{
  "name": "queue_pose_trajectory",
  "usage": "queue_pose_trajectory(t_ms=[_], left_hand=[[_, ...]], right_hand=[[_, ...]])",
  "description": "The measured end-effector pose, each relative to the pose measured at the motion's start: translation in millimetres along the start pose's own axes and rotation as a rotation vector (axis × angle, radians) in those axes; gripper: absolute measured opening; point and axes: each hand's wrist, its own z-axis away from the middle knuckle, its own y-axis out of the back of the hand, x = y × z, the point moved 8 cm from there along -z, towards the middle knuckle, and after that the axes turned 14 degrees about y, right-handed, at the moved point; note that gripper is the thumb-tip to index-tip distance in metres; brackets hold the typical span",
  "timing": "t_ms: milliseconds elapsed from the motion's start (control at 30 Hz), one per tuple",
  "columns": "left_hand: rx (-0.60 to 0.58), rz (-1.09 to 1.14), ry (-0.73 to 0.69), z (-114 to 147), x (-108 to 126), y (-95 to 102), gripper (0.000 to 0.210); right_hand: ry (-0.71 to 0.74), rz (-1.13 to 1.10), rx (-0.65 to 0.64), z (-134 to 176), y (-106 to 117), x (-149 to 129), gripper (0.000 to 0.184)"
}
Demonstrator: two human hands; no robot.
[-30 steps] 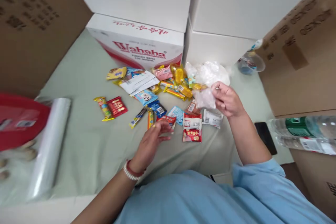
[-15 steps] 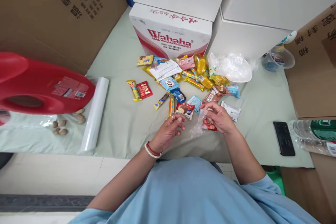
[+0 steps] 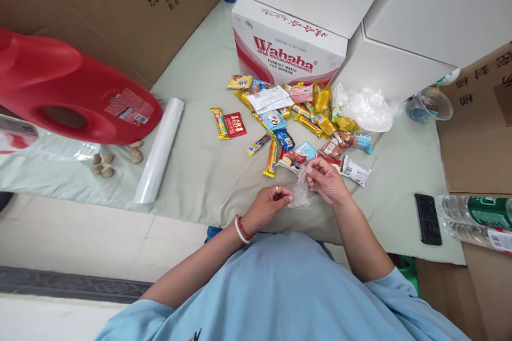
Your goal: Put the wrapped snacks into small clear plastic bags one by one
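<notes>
Between my hands hangs a small clear plastic bag, crumpled and thin. My right hand pinches its upper part. At the lower left edge of the bag, my left hand closes thumb and fingers on the plastic. Just beyond my fingers lie packaged snacks: a red and white cake packet, a light blue packet, a yellow stick packet and a white packet. Part of a red packet is hidden behind my right hand.
A Wahaha water carton stands behind the snack heap. Crumpled plastic bags fill a white bowl. On the left are a red jug, a plastic film roll and several nuts. A phone and bottles lie right.
My left hand has moved to the bag and closed on its edge. The bag, still in my right hand, has come between both hands. The view has shifted and tilted slightly.
</notes>
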Motion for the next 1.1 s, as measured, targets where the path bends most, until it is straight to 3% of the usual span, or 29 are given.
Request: queue_pose_trajectory(t_ms=[100, 233, 300, 400, 533, 700, 800, 1100], left_hand=[[0.115, 0.065, -0.008, 0, -3, 10.2, 0.048], [0.174, 0.141, 0.009, -1, -7, 14.3, 0.049], [0.142, 0.178, 0.025, -3, -9, 9.9, 0.050], [0.090, 0.215, 0.034, -6, -11, 3.2, 0.051], [0.091, 0.229, 0.042, -6, -11, 3.1, 0.050], [0.110, 0.236, 0.055, -3, -10, 6.5, 0.050], [0.107, 0.271, 0.072, -1, -12, 7.9, 0.049], [0.068, 0.459, 0.061, 4, -10, 9.8, 0.030]], right_hand=[[0.187, 0.257, 0.067, 11, 0, -13, 0.042], [0.405, 0.521, -0.207, 38, -35, -16, 0.043], [0.388, 0.551, -0.243, 46, -41, -6, 0.031], [0.258, 0.409, -0.145, 47, -32, 9, 0.018], [0.141, 0.209, -0.128, 42, -26, 20, 0.023], [0.203, 0.219, 0.039, 39, -6, 16, 0.023], [0.137, 0.171, 0.105, 42, 1, 24, 0.022], [-0.025, 0.017, 0.137, 47, 0, 37, 0.044]])
